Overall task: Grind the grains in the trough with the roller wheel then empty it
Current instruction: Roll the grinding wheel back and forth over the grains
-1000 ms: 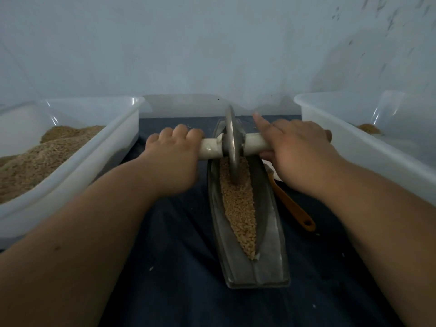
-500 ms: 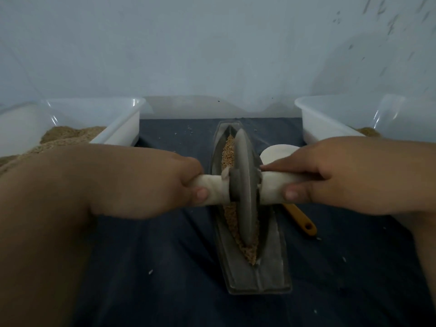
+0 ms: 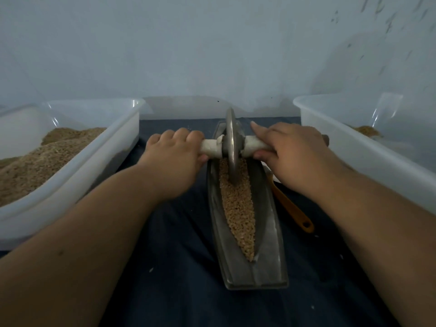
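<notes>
Between hands (image 3: 175, 159), roller wheel (image 3: 231, 147).

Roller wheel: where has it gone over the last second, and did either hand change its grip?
The wheel rolled from the far end of the trough toward the person, then back to the far end. The left hand and right hand kept their grip on the axle throughout, arms now stretched out again. The trough, grains, both tubs and the orange handle stayed put.
</notes>
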Tool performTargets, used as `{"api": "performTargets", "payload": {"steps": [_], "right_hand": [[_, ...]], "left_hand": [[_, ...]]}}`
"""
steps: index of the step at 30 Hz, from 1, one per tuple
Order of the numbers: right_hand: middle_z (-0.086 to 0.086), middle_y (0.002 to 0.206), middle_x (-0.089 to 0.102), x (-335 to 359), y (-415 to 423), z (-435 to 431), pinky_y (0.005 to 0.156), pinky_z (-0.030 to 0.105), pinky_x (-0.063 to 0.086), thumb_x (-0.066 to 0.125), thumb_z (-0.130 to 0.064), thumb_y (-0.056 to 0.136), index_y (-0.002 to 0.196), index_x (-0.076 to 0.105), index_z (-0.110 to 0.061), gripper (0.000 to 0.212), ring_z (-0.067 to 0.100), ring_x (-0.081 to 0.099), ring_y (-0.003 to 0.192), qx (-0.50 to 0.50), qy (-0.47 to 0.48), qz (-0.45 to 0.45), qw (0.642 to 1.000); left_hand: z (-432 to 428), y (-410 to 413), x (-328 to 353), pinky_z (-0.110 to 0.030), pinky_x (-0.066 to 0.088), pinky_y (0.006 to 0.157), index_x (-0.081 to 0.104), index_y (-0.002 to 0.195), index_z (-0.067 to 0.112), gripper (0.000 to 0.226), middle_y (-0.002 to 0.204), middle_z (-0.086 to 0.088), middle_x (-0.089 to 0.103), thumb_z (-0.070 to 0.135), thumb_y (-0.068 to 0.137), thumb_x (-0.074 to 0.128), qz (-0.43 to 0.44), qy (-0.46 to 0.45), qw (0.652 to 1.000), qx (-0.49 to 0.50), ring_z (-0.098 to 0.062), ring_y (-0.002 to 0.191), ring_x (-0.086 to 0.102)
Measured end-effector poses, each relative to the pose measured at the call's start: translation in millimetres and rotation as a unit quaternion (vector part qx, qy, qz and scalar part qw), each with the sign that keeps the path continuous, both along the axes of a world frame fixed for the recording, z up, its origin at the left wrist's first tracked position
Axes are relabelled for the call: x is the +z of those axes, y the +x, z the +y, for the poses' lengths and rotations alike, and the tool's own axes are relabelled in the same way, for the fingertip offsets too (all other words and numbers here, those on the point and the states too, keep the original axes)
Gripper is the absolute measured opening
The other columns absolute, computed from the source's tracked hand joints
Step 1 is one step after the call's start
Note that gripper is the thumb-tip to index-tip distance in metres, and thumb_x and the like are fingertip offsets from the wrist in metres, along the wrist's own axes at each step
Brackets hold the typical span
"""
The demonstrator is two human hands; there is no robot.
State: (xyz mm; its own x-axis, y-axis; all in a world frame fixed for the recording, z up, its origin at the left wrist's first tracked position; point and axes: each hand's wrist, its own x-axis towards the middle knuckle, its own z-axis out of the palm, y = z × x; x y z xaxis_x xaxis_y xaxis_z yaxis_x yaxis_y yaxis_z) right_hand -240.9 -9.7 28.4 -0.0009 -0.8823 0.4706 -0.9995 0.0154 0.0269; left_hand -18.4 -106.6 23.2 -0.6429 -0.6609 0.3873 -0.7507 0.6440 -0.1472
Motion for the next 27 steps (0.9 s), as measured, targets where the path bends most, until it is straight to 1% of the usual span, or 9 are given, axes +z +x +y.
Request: {"api": "performTargets", "payload": {"steps": [3,7,10,12,15,17,20,22,27], "right_hand": [[-0.008,0.119,0.056,10,1,9,0.087,0.04,0.043,0.045,-0.057,0.09,0.148,0.034,-0.037,0.062,0.016,0.052,0.107,0.008,0.052,-0.024,0.998],[-0.032,0.111,0.049,40,-3,37,0.076,0.021,0.036,0.038,-0.072,0.081,0.138,0.035,-0.058,0.058,-0.01,0.046,0.091,0.06,0.218,-0.061,0.972],[-0.043,0.097,0.053,55,3,59,0.07,0.009,0.035,0.023,-0.088,0.056,0.117,0.03,-0.074,0.063,-0.019,0.048,0.093,0.09,0.28,-0.069,0.953],[-0.044,0.09,0.048,56,6,63,0.07,0.007,0.032,0.029,-0.082,0.061,0.122,0.034,-0.072,0.062,-0.016,0.048,0.089,0.096,0.289,-0.067,0.95],[-0.041,0.086,0.043,50,2,53,0.069,0.007,0.03,0.035,-0.071,0.069,0.134,0.038,-0.061,0.066,-0.017,0.045,0.084,0.086,0.265,-0.063,0.958],[-0.037,0.095,0.053,39,-3,42,0.069,0.01,0.03,0.04,-0.066,0.077,0.136,0.041,-0.057,0.059,-0.018,0.046,0.086,0.075,0.219,-0.073,0.97],[-0.007,0.128,0.058,14,-8,18,0.084,0.029,0.039,0.053,-0.05,0.092,0.143,0.04,-0.045,0.053,0.012,0.053,0.112,0.021,0.095,-0.093,0.991],[0.001,0.126,0.059,0,-8,5,0.091,0.039,0.043,0.054,-0.046,0.093,0.145,0.04,-0.036,0.055,0.023,0.053,0.114,0.001,0.019,-0.06,0.998],[0.001,0.122,0.063,-1,-6,1,0.09,0.043,0.044,0.058,-0.048,0.09,0.142,0.048,-0.029,0.056,0.025,0.056,0.11,0.008,-0.029,-0.035,0.999]], "left_hand": [[4,9,12,-0.042,0.043,0.086,0.044,0.117,0.025,0.036,0.11,0.0,0.054,0.051,0.094,0.035,-0.019,0.052,0.998,-0.036,-0.023,0.098,0.053],[23,26,43,-0.029,0.042,0.071,0.047,0.095,0.037,0.035,0.087,0.01,0.057,0.066,0.084,0.032,-0.082,0.253,0.961,-0.069,-0.004,0.077,0.055],[38,38,60,-0.025,0.039,0.068,0.051,0.085,0.045,0.048,0.081,0.015,0.061,0.08,0.062,0.027,-0.095,0.338,0.933,-0.082,0.001,0.075,0.056],[43,39,61,-0.024,0.039,0.067,0.05,0.08,0.05,0.037,0.08,0.021,0.062,0.078,0.066,0.03,-0.102,0.353,0.926,-0.083,0.003,0.074,0.056],[35,34,56,-0.026,0.039,0.069,0.051,0.079,0.041,0.029,0.077,0.009,0.061,0.066,0.082,0.036,-0.098,0.334,0.936,-0.054,-0.001,0.073,0.056],[27,26,46,-0.032,0.042,0.073,0.047,0.084,0.035,0.035,0.08,0.008,0.058,0.066,0.085,0.031,-0.077,0.281,0.956,-0.044,-0.005,0.076,0.055],[15,11,22,-0.042,0.044,0.082,0.046,0.1,0.027,0.03,0.099,0.002,0.057,0.053,0.096,0.031,-0.032,0.08,0.996,-0.013,-0.023,0.089,0.056],[11,1,8,-0.045,0.04,0.09,0.045,0.118,0.02,0.038,0.114,-0.006,0.054,0.049,0.096,0.032,-0.029,-0.02,0.999,0.02,-0.031,0.102,0.054],[3,2,2,-0.046,0.039,0.092,0.042,0.123,0.019,0.044,0.118,-0.007,0.052,0.052,0.095,0.033,-0.007,0.002,1.0,0.011,-0.03,0.105,0.053]]}}
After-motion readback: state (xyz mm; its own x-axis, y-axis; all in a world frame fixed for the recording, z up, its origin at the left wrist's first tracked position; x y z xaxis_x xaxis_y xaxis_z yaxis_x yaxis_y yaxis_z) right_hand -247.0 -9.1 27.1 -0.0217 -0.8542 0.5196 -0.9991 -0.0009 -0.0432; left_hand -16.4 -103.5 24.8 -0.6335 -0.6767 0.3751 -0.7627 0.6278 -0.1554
